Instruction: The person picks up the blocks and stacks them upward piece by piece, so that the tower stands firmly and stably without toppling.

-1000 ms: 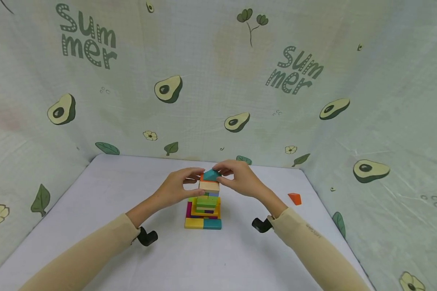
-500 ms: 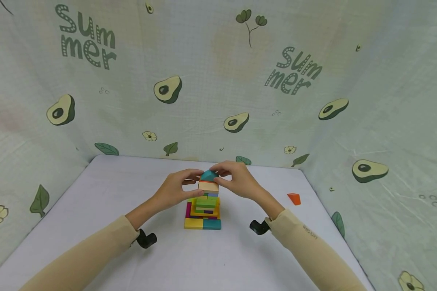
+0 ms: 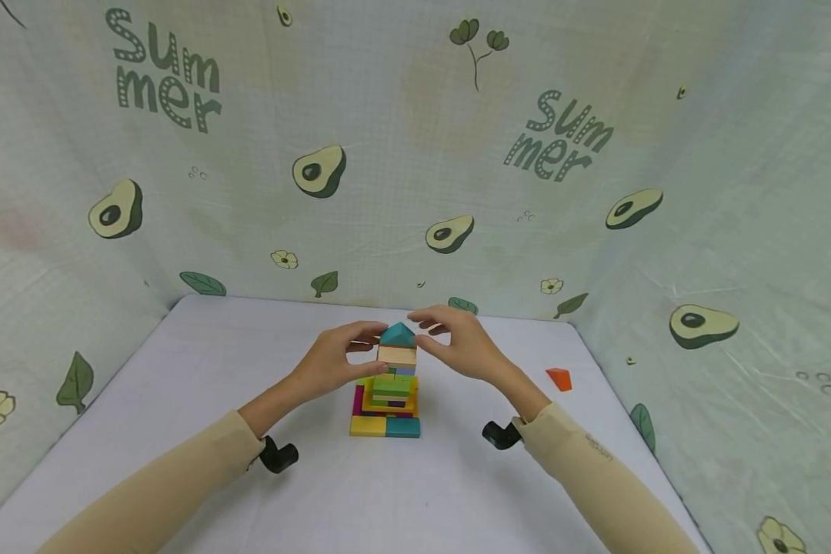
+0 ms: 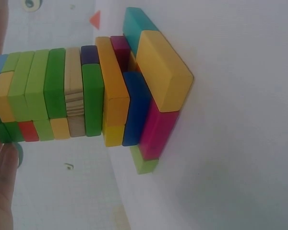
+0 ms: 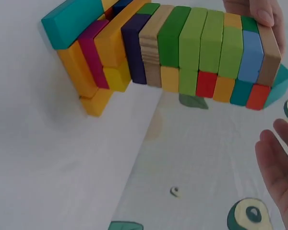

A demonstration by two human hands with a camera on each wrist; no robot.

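Note:
A tower of coloured wooden blocks stands upright on the table, topped by a teal triangular block. My left hand holds the tower near its top, thumb at the front on the plain wooden block and fingers round the left side. To the right of the teal block, my right hand is held apart from it, fingers loosely bent and nothing between them. In the left wrist view, the tower's top is cut off by the frame edge.
An orange triangular block lies on the white table, to the right. Yellow and teal flat blocks form the tower's front base. Behind the table hangs a cloth printed with avocados.
My right hand let go of the teal triangular block and moved off to the right. That block shifted slightly left and sits squarely on top. My left hand stayed in place.

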